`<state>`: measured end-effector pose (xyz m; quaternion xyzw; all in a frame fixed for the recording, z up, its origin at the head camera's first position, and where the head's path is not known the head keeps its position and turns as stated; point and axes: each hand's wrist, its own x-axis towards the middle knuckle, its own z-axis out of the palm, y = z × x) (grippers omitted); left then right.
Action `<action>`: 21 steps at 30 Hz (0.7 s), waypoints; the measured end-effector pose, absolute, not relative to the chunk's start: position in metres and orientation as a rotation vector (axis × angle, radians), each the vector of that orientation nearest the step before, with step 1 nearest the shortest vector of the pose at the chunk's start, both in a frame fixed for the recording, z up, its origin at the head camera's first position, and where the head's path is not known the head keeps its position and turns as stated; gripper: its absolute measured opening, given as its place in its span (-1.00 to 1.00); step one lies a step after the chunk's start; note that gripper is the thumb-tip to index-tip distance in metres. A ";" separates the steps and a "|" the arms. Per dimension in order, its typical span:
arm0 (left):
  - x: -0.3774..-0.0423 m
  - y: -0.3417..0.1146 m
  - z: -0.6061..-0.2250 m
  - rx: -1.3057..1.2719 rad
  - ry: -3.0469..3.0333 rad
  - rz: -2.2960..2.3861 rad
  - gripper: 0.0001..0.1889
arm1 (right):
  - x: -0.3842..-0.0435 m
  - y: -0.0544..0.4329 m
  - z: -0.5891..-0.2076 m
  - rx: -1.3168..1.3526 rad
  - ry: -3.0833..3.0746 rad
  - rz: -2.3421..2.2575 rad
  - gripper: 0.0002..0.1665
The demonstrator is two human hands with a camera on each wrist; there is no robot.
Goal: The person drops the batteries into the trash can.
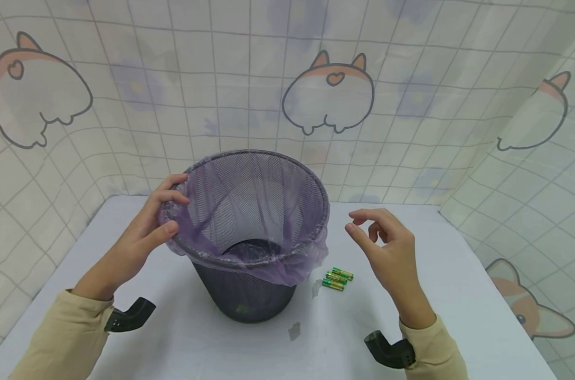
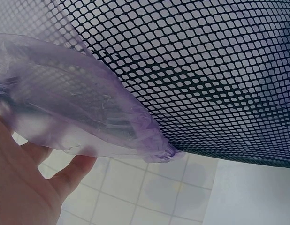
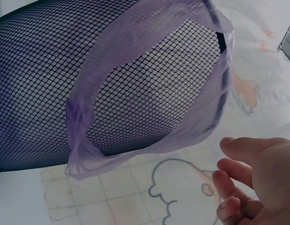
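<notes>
A black mesh trash bin point(image 1: 242, 293) stands on the white table, lined with a thin purple plastic bag point(image 1: 287, 272) folded over its rim. My left hand point(image 1: 142, 227) grips the bin's rim at the left through the bag, thumb and fingers on the film. In the left wrist view, the fingers show against the bag's loose edge point(image 2: 84, 108). My right hand point(image 1: 389, 245) hovers to the right of the bin, holding nothing, its fingers loosely bent and thumb apart from the index finger. Between this hand and the bin lie several small green-and-gold batteries point(image 1: 336, 278) side by side.
Two small greyish patches mark the table, one point(image 1: 294, 331) in front of the bin and another point(image 1: 316, 288) beside the batteries. A checked curtain with corgi drawings point(image 1: 330, 100) surrounds the back and sides. Black curved pieces point(image 1: 130, 315) sit at both wrists.
</notes>
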<state>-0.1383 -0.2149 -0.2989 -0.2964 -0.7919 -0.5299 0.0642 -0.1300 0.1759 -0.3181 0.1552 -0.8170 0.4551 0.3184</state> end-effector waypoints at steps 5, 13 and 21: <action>-0.138 -0.215 -0.299 -0.894 -2.397 -1.594 -0.62 | -0.129 0.177 -0.321 0.388 -2.171 1.195 -0.74; -0.138 -0.214 -0.298 -0.893 -2.393 -1.599 -0.63 | -0.128 0.179 -0.325 0.359 -2.213 1.173 -0.75; -0.138 -0.215 -0.299 -0.901 -2.380 -1.608 -0.63 | -0.127 0.181 -0.328 0.341 -2.243 1.180 -0.78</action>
